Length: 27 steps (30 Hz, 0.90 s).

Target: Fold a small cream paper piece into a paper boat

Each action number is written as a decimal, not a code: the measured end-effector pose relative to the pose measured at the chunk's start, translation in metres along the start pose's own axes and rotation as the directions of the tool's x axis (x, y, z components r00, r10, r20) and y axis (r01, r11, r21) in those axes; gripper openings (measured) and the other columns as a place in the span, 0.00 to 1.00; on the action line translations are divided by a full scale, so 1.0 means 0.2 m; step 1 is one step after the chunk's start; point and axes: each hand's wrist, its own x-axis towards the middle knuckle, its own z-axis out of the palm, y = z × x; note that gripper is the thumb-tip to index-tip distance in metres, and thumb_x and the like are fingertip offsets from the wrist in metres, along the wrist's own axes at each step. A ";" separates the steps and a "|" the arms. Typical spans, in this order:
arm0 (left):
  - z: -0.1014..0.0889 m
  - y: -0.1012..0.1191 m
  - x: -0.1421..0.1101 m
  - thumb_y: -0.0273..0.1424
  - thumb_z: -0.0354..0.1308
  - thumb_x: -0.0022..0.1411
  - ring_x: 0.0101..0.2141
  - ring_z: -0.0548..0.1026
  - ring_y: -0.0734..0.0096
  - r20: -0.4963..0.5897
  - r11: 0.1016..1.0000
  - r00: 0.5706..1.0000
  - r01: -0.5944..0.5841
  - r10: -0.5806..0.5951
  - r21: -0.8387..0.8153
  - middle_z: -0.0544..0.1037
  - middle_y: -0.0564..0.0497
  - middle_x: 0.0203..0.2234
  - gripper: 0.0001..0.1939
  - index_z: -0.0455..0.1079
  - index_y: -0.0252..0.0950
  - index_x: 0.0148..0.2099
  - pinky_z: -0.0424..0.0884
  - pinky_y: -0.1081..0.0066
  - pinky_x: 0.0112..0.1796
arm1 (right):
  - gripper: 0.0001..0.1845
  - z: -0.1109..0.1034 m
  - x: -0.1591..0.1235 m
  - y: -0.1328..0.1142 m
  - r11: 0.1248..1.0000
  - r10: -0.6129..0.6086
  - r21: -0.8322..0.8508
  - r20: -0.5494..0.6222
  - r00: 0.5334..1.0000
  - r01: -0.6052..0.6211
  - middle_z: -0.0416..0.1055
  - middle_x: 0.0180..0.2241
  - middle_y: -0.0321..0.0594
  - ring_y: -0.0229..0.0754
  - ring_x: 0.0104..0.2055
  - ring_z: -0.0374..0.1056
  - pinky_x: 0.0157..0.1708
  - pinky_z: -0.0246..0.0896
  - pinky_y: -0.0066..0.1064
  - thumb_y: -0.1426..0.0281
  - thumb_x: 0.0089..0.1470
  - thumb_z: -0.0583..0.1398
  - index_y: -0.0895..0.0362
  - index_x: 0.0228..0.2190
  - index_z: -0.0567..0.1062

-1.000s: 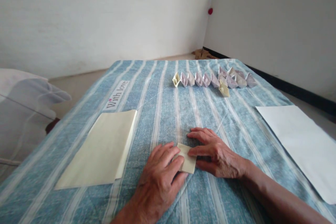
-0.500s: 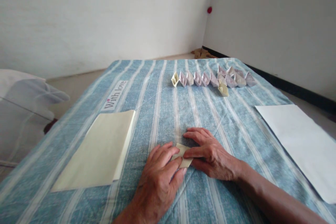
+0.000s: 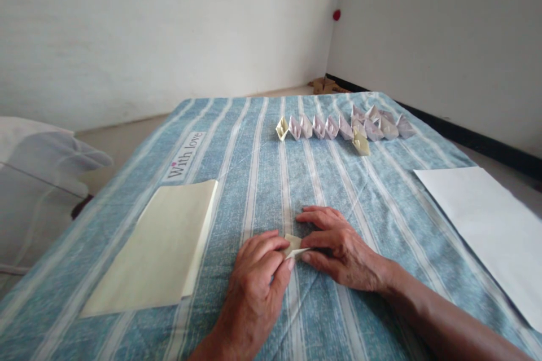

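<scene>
A small folded piece of pale yellow paper (image 3: pixel 293 245) lies low over the cloth near the front middle, its near edge lifted. My left hand (image 3: pixel 258 276) grips its left side between thumb and fingers. On its right side, my right hand (image 3: pixel 339 245) pinches the paper between thumb and index finger, the other fingers stretched out above the cloth. The fingers cover both ends of the piece. Farther back stand several folded paper boats (image 3: pixel 326 127), mostly pale lilac, with a yellow one (image 3: pixel 282 129) at the left end and another yellow one (image 3: pixel 361 143) in front.
A striped blue tablecloth (image 3: pixel 237 192) covers the table. Yellow paper sheets (image 3: pixel 156 248) lie to the left, white sheets (image 3: pixel 483 225) to the right. A covered object (image 3: pixel 38 192) stands beyond the left edge. White walls (image 3: pixel 169 22) rise behind.
The folded yellow paper lay flatter before; its near edge is now raised and turned up. My right thumb and index finger have come to pinch its right end. The boats stay put.
</scene>
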 end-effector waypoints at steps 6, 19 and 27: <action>0.00 -0.01 0.00 0.23 0.52 0.63 0.42 0.77 0.61 0.012 1.000 1.000 0.003 -0.003 -0.003 0.79 0.48 0.33 0.08 0.73 0.37 0.37 0.75 0.59 0.43 | 0.12 0.01 0.00 0.01 0.994 0.060 0.093 -0.040 0.997 -0.056 0.71 0.50 0.45 0.50 0.59 0.61 0.58 0.55 0.48 0.66 0.61 0.58 0.56 0.30 0.78; 0.00 -0.02 0.01 0.23 0.51 0.64 0.42 0.76 0.63 0.037 1.000 0.999 0.014 -0.014 -0.011 0.80 0.49 0.34 0.10 0.72 0.38 0.35 0.74 0.60 0.43 | 0.09 0.02 0.00 0.02 0.997 0.057 0.050 -0.058 0.997 -0.054 0.71 0.50 0.46 0.51 0.59 0.61 0.58 0.55 0.50 0.72 0.59 0.59 0.57 0.28 0.78; 0.00 -0.03 0.00 0.23 0.51 0.64 0.42 0.76 0.62 0.032 1.000 0.999 0.010 -0.010 -0.004 0.80 0.50 0.33 0.09 0.71 0.38 0.34 0.74 0.59 0.44 | 0.11 0.03 0.00 0.03 0.996 0.082 0.025 -0.108 0.991 -0.080 0.72 0.49 0.47 0.52 0.59 0.61 0.57 0.55 0.50 0.70 0.58 0.60 0.58 0.25 0.76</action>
